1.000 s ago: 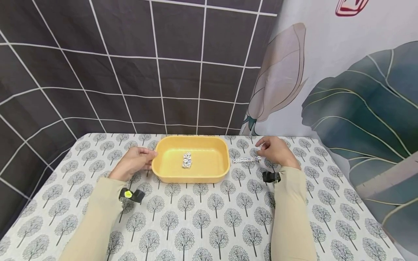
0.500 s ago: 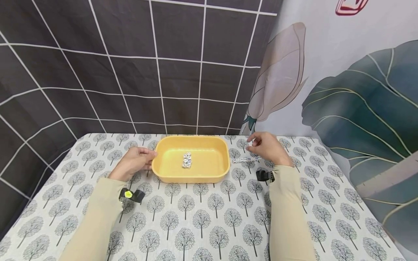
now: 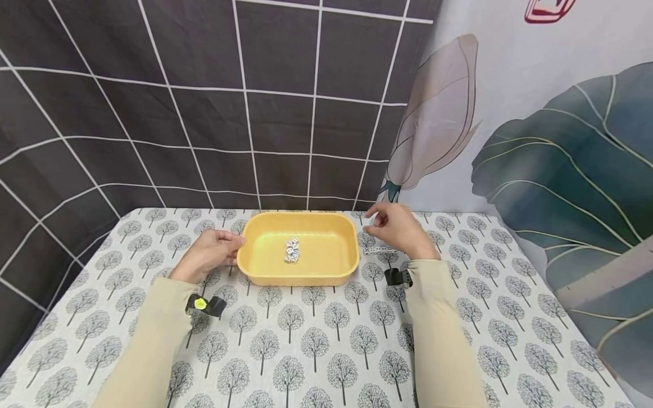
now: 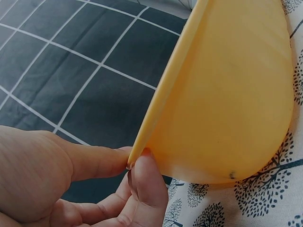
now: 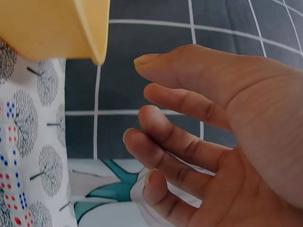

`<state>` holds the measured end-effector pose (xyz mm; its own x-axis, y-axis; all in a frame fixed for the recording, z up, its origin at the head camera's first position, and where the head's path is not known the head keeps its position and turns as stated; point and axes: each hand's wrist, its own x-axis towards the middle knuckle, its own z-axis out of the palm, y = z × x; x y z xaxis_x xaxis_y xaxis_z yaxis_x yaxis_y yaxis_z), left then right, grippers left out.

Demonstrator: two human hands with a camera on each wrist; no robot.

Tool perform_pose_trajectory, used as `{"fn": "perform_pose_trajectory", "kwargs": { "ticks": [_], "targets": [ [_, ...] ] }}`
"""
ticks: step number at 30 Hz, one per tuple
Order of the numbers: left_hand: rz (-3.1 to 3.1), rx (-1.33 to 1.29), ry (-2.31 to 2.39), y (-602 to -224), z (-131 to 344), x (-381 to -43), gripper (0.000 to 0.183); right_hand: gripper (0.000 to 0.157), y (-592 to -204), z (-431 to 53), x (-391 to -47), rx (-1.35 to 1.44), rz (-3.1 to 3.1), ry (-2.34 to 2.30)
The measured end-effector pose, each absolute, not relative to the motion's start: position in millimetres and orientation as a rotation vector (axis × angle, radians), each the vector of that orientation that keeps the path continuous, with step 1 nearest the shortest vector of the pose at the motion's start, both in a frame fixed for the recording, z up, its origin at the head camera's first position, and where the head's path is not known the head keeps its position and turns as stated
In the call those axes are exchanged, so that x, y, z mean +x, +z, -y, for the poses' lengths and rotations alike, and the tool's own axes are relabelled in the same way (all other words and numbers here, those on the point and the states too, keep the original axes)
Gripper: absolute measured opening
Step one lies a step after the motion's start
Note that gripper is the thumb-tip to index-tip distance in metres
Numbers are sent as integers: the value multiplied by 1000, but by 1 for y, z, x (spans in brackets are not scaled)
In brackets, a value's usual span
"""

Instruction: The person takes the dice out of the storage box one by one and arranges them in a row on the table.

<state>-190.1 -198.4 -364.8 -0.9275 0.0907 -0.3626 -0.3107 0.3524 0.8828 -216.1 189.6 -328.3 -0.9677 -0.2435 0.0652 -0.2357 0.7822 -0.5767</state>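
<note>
A yellow oblong plastic basin point(image 3: 326, 277) stands on the table. My left hand point(image 3: 211, 254) pinches its left rim between thumb and fingers, which the left wrist view shows close up on the basin wall point(image 4: 227, 109). Inside lies a small cluster of white dice point(image 3: 292, 250). To the right of the basin, more dice point(image 3: 378, 250) form a row on the cloth, partly behind my right hand point(image 3: 400, 228). That hand hovers by the basin's right end, its fingers loosely bent and apart with nothing between them. Red and blue pips show on the dice point(image 5: 10, 161) in the right wrist view.
A white cloth with printed trees point(image 3: 313, 343) covers the table. Behind it hangs a dark curtain with white grid lines point(image 3: 204, 113), and a pale curtain with a floral print point(image 3: 510, 187) hangs at the right. Each wrist wears a black strap.
My right hand has moved left above the dice row, toward the basin. The left hand, the basin and the dice inside it stay where they were.
</note>
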Motion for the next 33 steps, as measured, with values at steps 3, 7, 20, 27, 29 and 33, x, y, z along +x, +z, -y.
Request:
{"fn": "perform_pose_trajectory", "kwargs": {
  "ticks": [3,7,20,27,29,33],
  "targets": [
    [-2277,-193,1595,-365,198,-190,37,27,-328,-183,-216,-408,-2967,-932],
    [-2283,-185,1594,-364,197,-189,38,27,-329,-175,-215,-440,-2988,-921],
    [-2279,-193,1594,-364,196,-190,37,31,-332,-150,-213,-525,-2962,-939],
    [-2293,-193,1586,-365,197,-190,38,35,-337,-136,-215,-563,-2957,-890],
    [-2292,-192,1584,-365,197,-189,38,37,-340,-131,-216,-568,-2957,-864],
    [-2287,-192,1588,-365,197,-190,38,39,-346,-121,-216,-606,-2958,-819]
  ]
}}
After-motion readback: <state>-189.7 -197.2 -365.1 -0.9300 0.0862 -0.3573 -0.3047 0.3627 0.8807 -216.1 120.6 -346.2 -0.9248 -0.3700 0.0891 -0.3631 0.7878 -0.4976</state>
